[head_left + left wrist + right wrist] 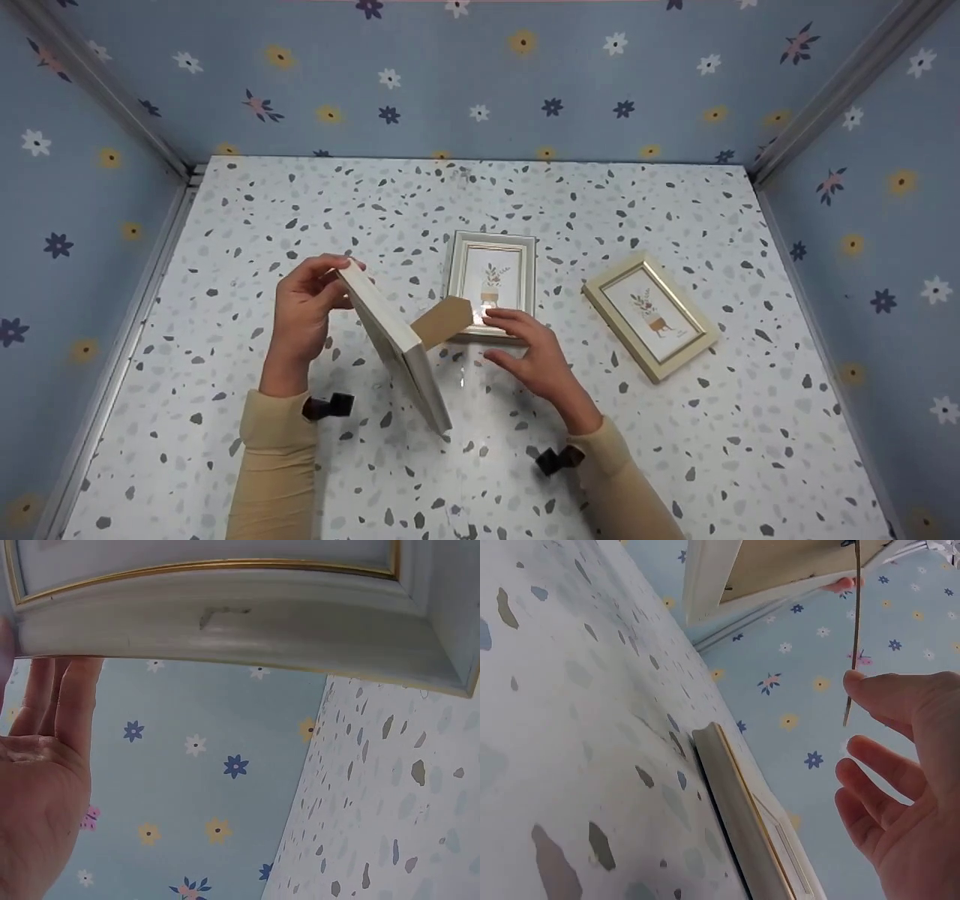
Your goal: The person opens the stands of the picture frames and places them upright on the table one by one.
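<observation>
My left hand (304, 322) grips the edge of a white picture frame (386, 330), thumb on the near side. The frame is held tilted up off the table. In the left wrist view its front shows a gold inner line and a dark mark on the moulding. A brown stand flap (444, 321) sticks out from its back. My right hand (536, 356) is beside that flap, fingers apart. In the right wrist view the thumb (870, 694) appears to be at the flap's edge; whether it touches I cannot tell.
A second white picture frame (528, 277) with a potted-plant print lies face up behind the hands. A gold picture frame (622, 337) with a similar print lies at an angle on the right. Flower-patterned walls (480, 75) bound the speckled table (337, 195).
</observation>
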Demonstrator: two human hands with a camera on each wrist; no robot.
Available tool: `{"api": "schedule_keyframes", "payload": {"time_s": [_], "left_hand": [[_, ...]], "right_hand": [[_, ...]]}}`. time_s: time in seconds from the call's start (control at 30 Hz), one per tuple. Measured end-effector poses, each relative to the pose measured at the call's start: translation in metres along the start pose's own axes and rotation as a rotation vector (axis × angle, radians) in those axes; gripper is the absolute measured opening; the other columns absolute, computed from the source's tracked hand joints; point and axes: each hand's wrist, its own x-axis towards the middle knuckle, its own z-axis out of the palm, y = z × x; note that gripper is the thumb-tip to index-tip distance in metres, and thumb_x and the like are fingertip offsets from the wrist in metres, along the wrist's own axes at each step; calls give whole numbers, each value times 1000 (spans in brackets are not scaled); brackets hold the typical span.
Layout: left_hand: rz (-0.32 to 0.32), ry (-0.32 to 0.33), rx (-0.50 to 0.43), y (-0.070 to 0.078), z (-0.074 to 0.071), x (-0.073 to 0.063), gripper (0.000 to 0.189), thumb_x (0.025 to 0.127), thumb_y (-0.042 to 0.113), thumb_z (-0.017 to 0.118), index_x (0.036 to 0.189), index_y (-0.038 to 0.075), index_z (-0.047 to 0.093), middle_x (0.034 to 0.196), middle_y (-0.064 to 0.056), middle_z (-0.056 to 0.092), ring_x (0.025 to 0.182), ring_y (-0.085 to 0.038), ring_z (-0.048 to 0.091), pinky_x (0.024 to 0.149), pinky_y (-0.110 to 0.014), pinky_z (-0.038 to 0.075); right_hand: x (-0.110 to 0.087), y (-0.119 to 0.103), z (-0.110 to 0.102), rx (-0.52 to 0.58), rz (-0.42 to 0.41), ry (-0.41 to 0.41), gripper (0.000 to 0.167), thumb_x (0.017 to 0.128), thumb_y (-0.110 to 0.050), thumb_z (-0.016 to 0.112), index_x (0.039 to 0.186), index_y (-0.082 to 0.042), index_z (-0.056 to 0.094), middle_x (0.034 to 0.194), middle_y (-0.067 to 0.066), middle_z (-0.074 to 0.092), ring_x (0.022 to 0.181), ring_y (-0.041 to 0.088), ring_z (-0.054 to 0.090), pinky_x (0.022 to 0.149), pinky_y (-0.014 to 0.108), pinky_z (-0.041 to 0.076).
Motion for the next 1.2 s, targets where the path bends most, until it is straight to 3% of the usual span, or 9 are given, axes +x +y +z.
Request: {"api": "schedule_keyframes", "payload": {"time_s": [0.17, 0.37, 0.8, 0.93, 1.07, 1.2], "left_hand": [[4, 98, 33, 4, 0, -1, 23, 91, -1, 69, 111, -11, 63, 105, -14, 71, 88, -21, 70, 64, -30, 59], [-6, 218, 88, 9, -2, -3, 23, 91, -3, 69, 113, -9, 64, 108, -14, 69, 92, -22, 70, 65, -30, 59], [15, 333, 123, 10, -3, -8, 23, 91, -1, 69, 113, -7, 67, 101, -13, 67, 87, -20, 67, 65, -25, 57], [4, 373, 196, 10, -3, -9, 26, 91, 5, 71, 115, -4, 68, 101, -13, 68, 88, -21, 66, 66, -24, 55], [-12, 409, 292, 9, -3, -9, 28, 92, 11, 71, 117, -1, 68, 106, -12, 68, 91, -22, 65, 67, -25, 53], [3, 429, 387, 7, -5, -9, 27, 94, 12, 69, 119, 1, 68, 109, -7, 66, 96, -20, 64, 69, -26, 53]], "right_hand": [[-7, 5, -7, -12, 64, 35, 45, 83, -6, 81, 126, -10, 68, 133, 2, 61, 126, 21, 55, 103, 43, 44], [-15, 11, -20, -7, 158, 70, 42, 85, -8, 80, 125, -11, 69, 133, 1, 61, 122, 19, 57, 94, 46, 51], [-29, 31, -54, 25, 223, 198, 46, 85, -5, 79, 130, -3, 65, 132, 12, 62, 121, 28, 57, 93, 51, 51], [-33, 33, -58, 45, 265, 226, 47, 87, -2, 77, 132, 0, 62, 132, 15, 60, 119, 31, 57, 94, 52, 49], [-35, 34, -61, 32, 320, 240, 44, 91, -8, 74, 132, -1, 62, 132, 11, 61, 120, 26, 57, 96, 47, 49], [-37, 36, -62, 30, 326, 246, 41, 93, -13, 72, 131, -1, 62, 131, 12, 61, 119, 27, 57, 95, 48, 49]]}}
